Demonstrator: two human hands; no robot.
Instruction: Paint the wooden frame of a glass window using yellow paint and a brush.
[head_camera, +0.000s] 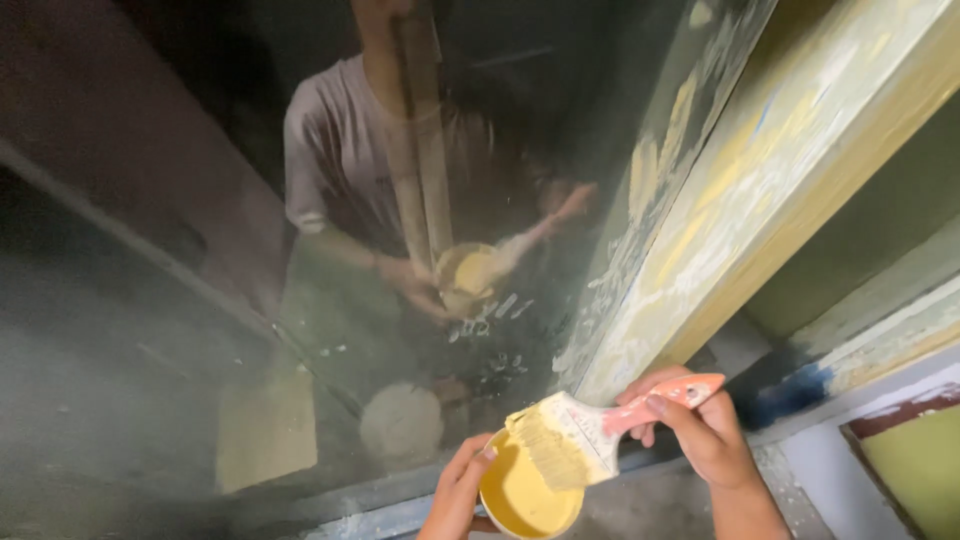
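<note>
We see a flat brush (590, 435) with a pink handle, its pale bristles loaded with yellow paint, over a small round cup (525, 495) of yellow paint. Our right hand (700, 425) has its grip clenched on the handle; our left hand (458, 490) grasps the cup beside dusty glass (300, 250) and a chipped frame (740, 190).

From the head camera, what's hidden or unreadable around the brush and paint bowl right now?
- Bowl: lower part cut off by the bottom edge; paint depth unreadable.
- Left hand: wrist cut off at the bottom edge.
- Brush: handle mostly covered by right hand.
- Glass pane: reflections mask what lies behind.
</note>
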